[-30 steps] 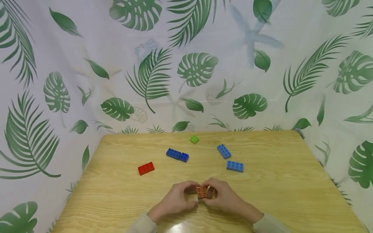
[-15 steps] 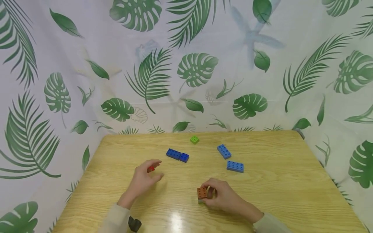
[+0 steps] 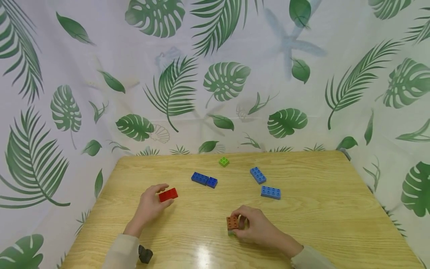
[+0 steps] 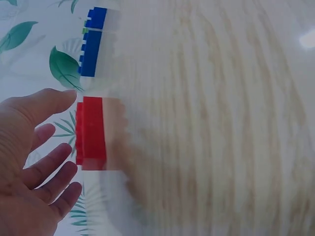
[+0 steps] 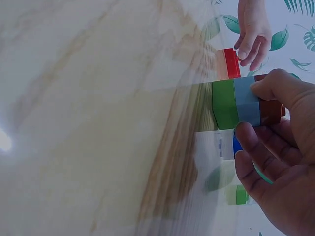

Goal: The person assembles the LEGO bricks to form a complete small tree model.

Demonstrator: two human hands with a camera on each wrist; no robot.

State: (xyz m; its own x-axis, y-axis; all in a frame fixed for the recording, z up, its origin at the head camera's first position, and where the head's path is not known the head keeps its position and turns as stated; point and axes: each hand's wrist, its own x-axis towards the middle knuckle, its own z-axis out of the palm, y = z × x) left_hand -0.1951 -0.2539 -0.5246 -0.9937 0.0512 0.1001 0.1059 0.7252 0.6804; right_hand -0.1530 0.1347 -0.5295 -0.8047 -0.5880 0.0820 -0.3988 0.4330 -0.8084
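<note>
In the head view my left hand (image 3: 149,203) is at the left end of a red brick (image 3: 168,195), which lies on the table. Its thumb and fingers are spread to either side of the brick, and the left wrist view shows them loosely bent, not closed on it. My right hand (image 3: 256,226) pinches a small stack of bricks near the table's front. The stack has an orange-brown studded brick (image 3: 232,223) on top, then a light blue brick (image 5: 247,101) and a green brick (image 5: 225,104) at the bottom.
Two dark blue bricks (image 3: 204,179), one long and one short, lie end to end beyond the hands. A lime green brick (image 3: 224,161) is at the back. Two lighter blue bricks (image 3: 270,192) lie to the right. A leaf-printed cloth (image 3: 215,93) hangs behind the wooden table (image 3: 319,194).
My left hand has left the stack and moved left to the red brick, which lies where it was. The right hand has stayed in place, holding the stack.
</note>
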